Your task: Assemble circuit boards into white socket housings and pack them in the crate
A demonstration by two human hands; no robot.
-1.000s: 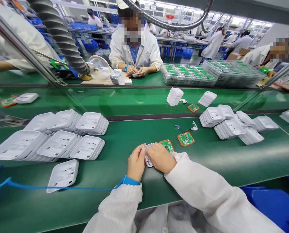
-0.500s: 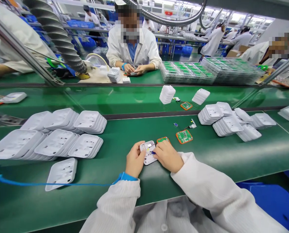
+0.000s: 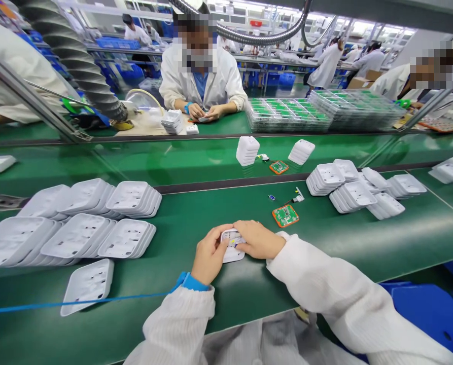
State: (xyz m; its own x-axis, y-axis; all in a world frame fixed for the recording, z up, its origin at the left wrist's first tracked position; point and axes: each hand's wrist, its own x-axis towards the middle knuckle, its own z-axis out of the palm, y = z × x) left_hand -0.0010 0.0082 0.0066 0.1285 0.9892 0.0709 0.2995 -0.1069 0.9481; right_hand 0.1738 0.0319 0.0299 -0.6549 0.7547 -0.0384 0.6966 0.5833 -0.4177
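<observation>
1. Far to the left, stacks of white shells (image 3: 71, 235) lean in two rows on the green worktop (image 3: 161, 324), their hollow sides up.
2. Nearer, just in front of those stacks, a single loose shell (image 3: 88, 285) lies hollow side up, with a blue cord (image 3: 142, 297) passing across it.
3. The cord runs right to a blue wristband (image 3: 196, 282) at the left wrist.
4. The left hand (image 3: 209, 254) has its grip closed on the left side of the held shell (image 3: 233, 254), thumb at the rim.
5. That shell is between the two hands, above the near middle of the worktop, its inside partly visible and showing a small yellow spot.
6. The right hand (image 3: 260, 239) grips the shell's far right part, fingers curled over it and thumb towards the inside.
7. Right of and beyond that hand lies an orange-edged circuit board (image 3: 285, 216), with a small blue part (image 3: 272, 197) and a white connector (image 3: 298, 195) farther off.
8. Farther right, more shell stacks (image 3: 357, 195) stand grouped.
</observation>
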